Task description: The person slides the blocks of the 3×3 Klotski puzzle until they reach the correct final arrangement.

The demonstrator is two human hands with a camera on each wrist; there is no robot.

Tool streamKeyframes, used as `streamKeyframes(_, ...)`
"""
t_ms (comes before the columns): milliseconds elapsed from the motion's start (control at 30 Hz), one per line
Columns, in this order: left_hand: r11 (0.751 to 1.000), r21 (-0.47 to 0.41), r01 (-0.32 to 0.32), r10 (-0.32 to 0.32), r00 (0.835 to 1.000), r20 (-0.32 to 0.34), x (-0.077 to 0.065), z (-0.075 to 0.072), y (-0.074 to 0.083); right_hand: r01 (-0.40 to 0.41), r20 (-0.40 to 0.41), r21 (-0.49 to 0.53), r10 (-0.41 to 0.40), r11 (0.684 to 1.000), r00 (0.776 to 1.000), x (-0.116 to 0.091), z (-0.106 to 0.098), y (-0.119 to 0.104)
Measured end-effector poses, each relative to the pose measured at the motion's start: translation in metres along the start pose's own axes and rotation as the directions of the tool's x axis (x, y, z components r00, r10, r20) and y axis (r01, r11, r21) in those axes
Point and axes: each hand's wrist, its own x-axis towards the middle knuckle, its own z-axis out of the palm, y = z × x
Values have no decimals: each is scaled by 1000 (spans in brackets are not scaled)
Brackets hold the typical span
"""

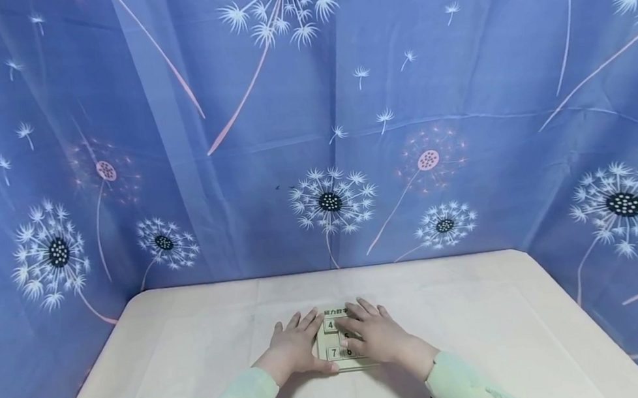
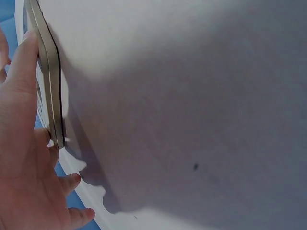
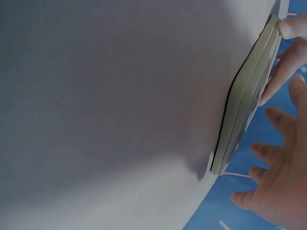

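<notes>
A pale sliding number puzzle board (image 1: 321, 343) lies on the table, dark characters printed along its far edge. Square number tiles sit in its tray, among them a 4 (image 1: 330, 325) and a 7 (image 1: 333, 353). My left hand (image 1: 296, 347) holds the board's left side, thumb at the near corner and index finger near the far corner. In the left wrist view that thumb (image 2: 25, 62) lies along the board's edge. Over the board's right half, my right hand (image 1: 383, 336) spreads its fingers above the tiles, hiding several. The right wrist view shows this hand (image 3: 288, 177) with fingers extended.
The cream-covered table (image 1: 194, 344) stretches around the board on every side. Behind it and at both sides hangs a blue curtain (image 1: 247, 187) with a dandelion print. Pale green sleeves (image 1: 247, 397) cover both forearms.
</notes>
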Motion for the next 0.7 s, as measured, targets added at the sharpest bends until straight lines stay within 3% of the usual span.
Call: streamKeyframes(700,1000,7,-8,8,1000,3,1,1,0,-40,44,-23,41,999,998,8,2,-3)
